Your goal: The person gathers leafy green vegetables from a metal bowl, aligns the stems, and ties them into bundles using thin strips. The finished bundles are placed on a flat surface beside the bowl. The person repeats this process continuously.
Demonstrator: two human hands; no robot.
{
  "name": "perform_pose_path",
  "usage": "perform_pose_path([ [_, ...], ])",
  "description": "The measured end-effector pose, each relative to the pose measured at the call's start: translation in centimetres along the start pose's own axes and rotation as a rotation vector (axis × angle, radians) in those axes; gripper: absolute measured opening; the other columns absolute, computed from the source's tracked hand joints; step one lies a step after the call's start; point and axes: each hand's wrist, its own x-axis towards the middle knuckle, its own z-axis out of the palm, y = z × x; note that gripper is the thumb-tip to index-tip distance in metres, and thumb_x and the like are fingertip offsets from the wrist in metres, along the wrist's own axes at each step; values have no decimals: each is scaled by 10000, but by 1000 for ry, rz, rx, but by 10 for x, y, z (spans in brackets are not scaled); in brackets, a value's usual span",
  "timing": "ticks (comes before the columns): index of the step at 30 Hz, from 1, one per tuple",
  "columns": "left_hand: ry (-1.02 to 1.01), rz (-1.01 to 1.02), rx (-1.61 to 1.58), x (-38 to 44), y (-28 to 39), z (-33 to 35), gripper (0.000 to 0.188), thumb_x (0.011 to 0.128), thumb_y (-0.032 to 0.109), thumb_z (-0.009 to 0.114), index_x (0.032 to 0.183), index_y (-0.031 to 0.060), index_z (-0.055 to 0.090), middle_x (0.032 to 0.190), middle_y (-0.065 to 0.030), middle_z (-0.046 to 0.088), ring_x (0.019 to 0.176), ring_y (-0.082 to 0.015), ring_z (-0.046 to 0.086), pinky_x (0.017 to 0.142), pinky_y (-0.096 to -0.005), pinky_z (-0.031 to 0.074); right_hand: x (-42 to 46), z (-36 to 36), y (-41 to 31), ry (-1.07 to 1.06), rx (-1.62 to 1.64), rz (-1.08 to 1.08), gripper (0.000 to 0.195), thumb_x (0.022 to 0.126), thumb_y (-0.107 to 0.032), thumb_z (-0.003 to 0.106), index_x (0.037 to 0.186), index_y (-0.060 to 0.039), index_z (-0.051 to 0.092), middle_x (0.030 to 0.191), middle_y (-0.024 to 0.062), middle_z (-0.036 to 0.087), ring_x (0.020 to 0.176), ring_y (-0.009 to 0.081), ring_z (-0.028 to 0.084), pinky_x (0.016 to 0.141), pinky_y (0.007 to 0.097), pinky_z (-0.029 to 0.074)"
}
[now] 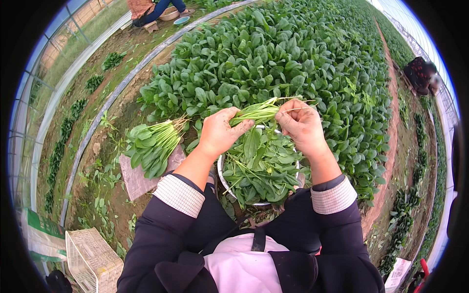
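Note:
My left hand is closed around a small bunch of spinach, its pale stems and thin roots pointing right. At the root end, my right hand pinches a stem or root between thumb and fingertips; which it is I cannot tell. Below both hands, between my legs, stands a white-rimmed basin heaped with loose spinach leaves. To the left, a larger bundle of spinach lies with its roots towards the upper right, partly over a flat tile-like slab.
Dense growing spinach fills the bed ahead. A grey hose curves along the left. A plastic crate and a sack sit at lower left. Other people sit at far right and upper left. Bundled greens line the right.

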Motion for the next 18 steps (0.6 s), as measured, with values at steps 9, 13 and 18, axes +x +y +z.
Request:
perform_pose_path([
  [9, 81, -16, -85, 1, -13, -1, 375, 757, 385, 688, 900, 44, 623, 771, -120, 601, 640, -245, 543, 636, -314, 450, -5, -16, -12, 6, 16, -35, 62, 817, -33, 618, 801, -39, 559, 652, -51, 522, 521, 9, 400, 475, 158, 324],
  [13, 72, -20, -127, 4, -25, 3, 386, 757, 398, 684, 892, 42, 620, 760, -121, 599, 639, -251, 540, 630, -318, 446, -1, -13, -2, 33, -153, -137, 163, 776, 43, 546, 908, -35, 600, 724, -59, 518, 596, -14, 414, 529, 131, 320],
  [18, 63, -7, -129, 1, -21, 3, 400, 746, 413, 690, 892, 47, 623, 762, -113, 603, 641, -249, 542, 629, -319, 447, -3, 3, 2, -78, -95, -59, 221, 807, -8, 619, 1026, -16, 591, 777, -33, 559, 598, 5, 433, 543, 147, 357],
])
